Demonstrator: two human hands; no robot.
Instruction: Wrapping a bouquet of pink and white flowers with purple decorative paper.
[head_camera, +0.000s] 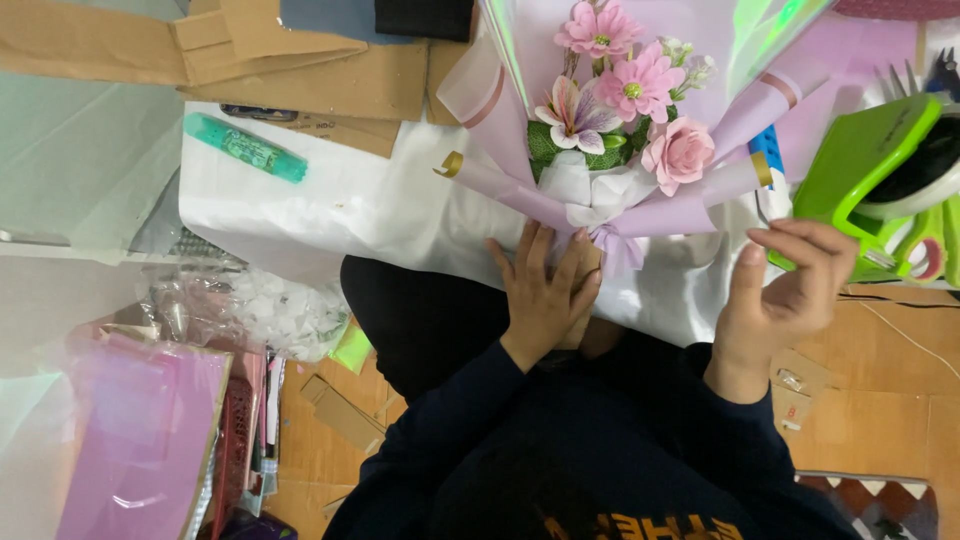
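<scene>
A bouquet of pink and lilac flowers lies wrapped in lilac and white paper, tied with a lilac ribbon at its neck. My left hand grips the bouquet's stem end just below the ribbon, fingers spread over it. Off to the right, my right hand hovers with fingers curled and apart, holding nothing that I can make out, close to a green tape dispenser.
A white sheet lies under the bouquet with a teal tube on its left corner. Cardboard pieces lie at the back. Clear cellophane and pink glossy paper pile up at the left. Brown cardboard covers the floor at right.
</scene>
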